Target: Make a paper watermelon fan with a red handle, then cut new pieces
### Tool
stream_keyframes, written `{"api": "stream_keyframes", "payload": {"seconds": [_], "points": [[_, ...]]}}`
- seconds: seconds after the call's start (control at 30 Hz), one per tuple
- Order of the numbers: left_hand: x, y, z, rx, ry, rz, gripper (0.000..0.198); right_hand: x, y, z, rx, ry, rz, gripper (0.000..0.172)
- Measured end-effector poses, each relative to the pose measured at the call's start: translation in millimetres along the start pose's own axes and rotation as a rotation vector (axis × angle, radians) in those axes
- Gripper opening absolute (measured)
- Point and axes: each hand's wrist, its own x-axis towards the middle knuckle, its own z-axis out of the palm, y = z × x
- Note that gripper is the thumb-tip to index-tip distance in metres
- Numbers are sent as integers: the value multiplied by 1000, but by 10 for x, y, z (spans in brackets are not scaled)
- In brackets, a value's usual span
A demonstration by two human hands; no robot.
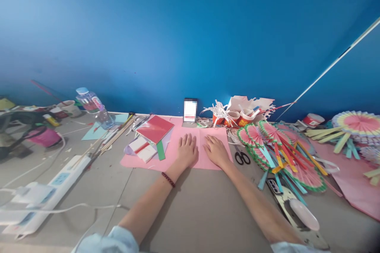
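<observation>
Both of my hands lie palm down on a sheet of pink paper (pixel 204 162) with a faint crease down its middle. My left hand (pixel 187 151) rests flat left of the crease, fingers stretched out. On the other side of the crease, my right hand (pixel 217 151) also lies flat with its fingers spread, close to the sheet's right edge. Neither hand grips anything. Just left of my left hand are a green paper strip (pixel 160 150) and a red packet (pixel 154 129) in clear wrapping. Black-handled scissors (pixel 242 157) lie right of my right hand.
A phone-like screen (pixel 190 110) leans against the blue wall. Paper cups (pixel 247 118) holding paper strips and pens stand behind. Folded paper fans (pixel 271 136) and a phone (pixel 286 195) are at the right. A bottle (pixel 96 106), thin sticks (pixel 114 138) and a power strip (pixel 59 189) occupy the left.
</observation>
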Motion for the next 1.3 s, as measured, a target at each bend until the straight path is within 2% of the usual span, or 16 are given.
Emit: {"api": "stream_keyframes", "payload": {"seconds": [0.17, 0.57, 0.73, 0.83, 1.0, 1.13, 1.3], "points": [[20, -4, 59, 12, -6, -54, 51, -2, 26, 93, -7, -74, 2, 59], [0, 51, -9, 19, -27, -94, 52, -21, -35, 123, -9, -97, 100, 59], [-10, 31, -113, 13, 7, -41, 46, -44, -17, 75, 12, -12, 60, 57], [-11, 24, -163, 6, 21, -19, 38, -56, -30, 3, 15, 65, 39, 48], [-12, -5, -30, 24, 33, 21, 47, -12, -12, 30, 40, 86, -9, 39], [-13, -28, 91, 52, 12, 5, 51, 18, 36, 123, 84, 39, -29, 46], [-13, -12, 88, 72, 4, -23, 53, -10, 16, 137, 31, -47, -23, 63]]}}
